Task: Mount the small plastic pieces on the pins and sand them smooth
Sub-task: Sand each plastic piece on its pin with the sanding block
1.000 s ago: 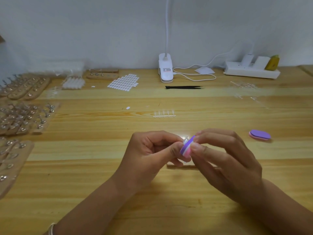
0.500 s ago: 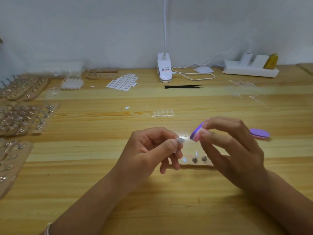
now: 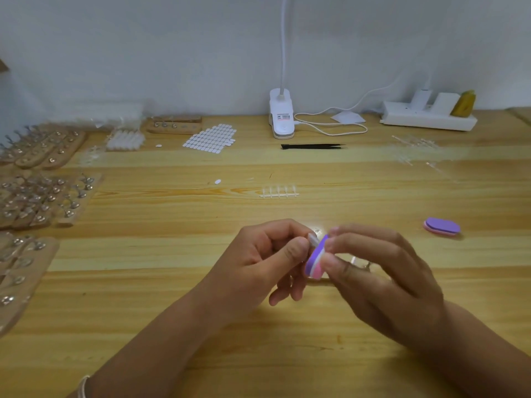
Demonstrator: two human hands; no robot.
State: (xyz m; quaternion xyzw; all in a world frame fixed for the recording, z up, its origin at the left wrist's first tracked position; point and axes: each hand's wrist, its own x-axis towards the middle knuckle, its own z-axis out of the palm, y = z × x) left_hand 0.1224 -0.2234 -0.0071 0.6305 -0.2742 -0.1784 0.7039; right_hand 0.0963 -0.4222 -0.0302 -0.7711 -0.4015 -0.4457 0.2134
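Far to the left of the lamp (image 3: 282, 114), the wooden pin boards (image 3: 43, 202) lie in rows on the counter (image 3: 172, 282), most of their pins looking bare. I judge this to be the sanding step, with many pieces yet to do.

Well in front of the lamp, my left hand (image 3: 267, 262) is curled. Its thumb and forefinger pinch one small plastic piece (image 3: 313, 239) and its lower fingers are tucked loosely underneath. My fingers hide whether the piece sits on a pin.

The piece touches the upper end of the purple and pink sanding block (image 3: 315, 261). My right hand (image 3: 382, 280) grips the block edge-on between thumb and fingertips.

The next move calls for short, light strokes along the piece's edge, with the left pinch firm so that the piece does not twist or spring away.

A spare block (image 3: 442, 226) lies in front of the lamp and off to its right.
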